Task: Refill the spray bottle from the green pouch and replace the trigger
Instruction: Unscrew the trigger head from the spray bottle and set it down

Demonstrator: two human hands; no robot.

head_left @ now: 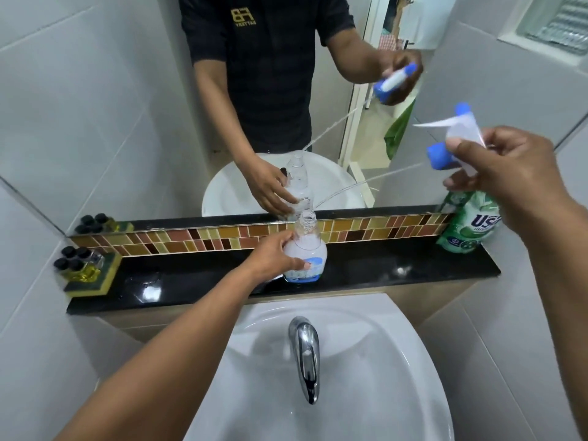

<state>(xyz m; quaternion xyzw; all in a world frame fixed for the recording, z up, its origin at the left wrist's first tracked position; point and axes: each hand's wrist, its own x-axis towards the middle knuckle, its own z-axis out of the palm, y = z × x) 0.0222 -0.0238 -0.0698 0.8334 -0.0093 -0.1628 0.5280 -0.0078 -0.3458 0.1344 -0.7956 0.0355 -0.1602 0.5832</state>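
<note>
A clear spray bottle (307, 249) with a blue and white label stands upright on the black ledge (381, 268), its neck open and its body almost empty. My left hand (273, 257) grips its left side. My right hand (506, 173) holds the white and blue trigger head (451, 138) up in the air to the right, well apart from the bottle, its thin dip tube trailing down to the left. The green pouch (471, 224) stands at the ledge's right end, against the mirror, just below my right hand.
A white basin (397, 361) with a chrome tap (305, 354) lies below the ledge. Small black-capped bottles of yellow liquid (76, 262) sit on a pad at the ledge's left end. A mirror (159, 106) rises behind the mosaic tile strip.
</note>
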